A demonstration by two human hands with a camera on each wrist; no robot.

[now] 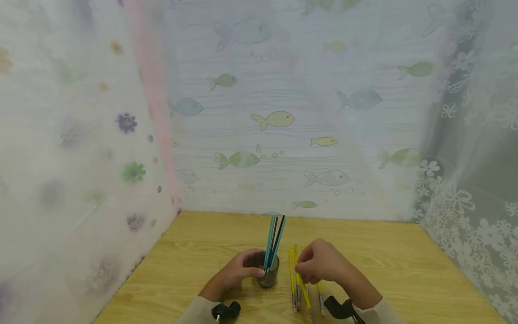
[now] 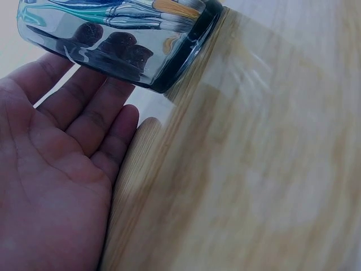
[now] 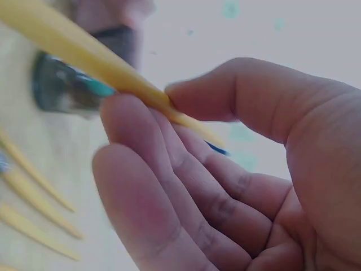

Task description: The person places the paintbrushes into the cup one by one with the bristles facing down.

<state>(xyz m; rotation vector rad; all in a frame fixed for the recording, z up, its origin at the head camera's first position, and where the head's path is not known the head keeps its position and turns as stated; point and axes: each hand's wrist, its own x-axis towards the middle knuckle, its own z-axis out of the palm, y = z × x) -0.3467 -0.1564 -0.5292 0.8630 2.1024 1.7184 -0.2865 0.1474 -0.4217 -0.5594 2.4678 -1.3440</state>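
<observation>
My left hand point(image 1: 234, 271) holds a dark see-through glass point(image 1: 268, 281), fingers behind it and thumb at its front. Several teal and dark-blue paintbrushes point(image 1: 269, 236) stand in the glass, handles up. In the left wrist view, fingertips show through the wall of the glass point(image 2: 73, 45), and bristles point to its base. My right hand point(image 1: 325, 265) pinches a yellow paintbrush point(image 1: 304, 291) between thumb and fingers, its bristle end toward me. Beneath and beside that hand, several other yellow paintbrushes point(image 1: 291, 276) lie on the table, also seen blurred in the right wrist view.
The wood-grain table point(image 1: 194, 238) reaches back to a curtain printed with fish point(image 1: 279, 119). A flowered sheet point(image 1: 81, 180) hangs on the left, and a lace curtain point(image 1: 465, 202) hangs on the right. Black wrist mounts point(image 1: 339, 308) sit at both sleeves.
</observation>
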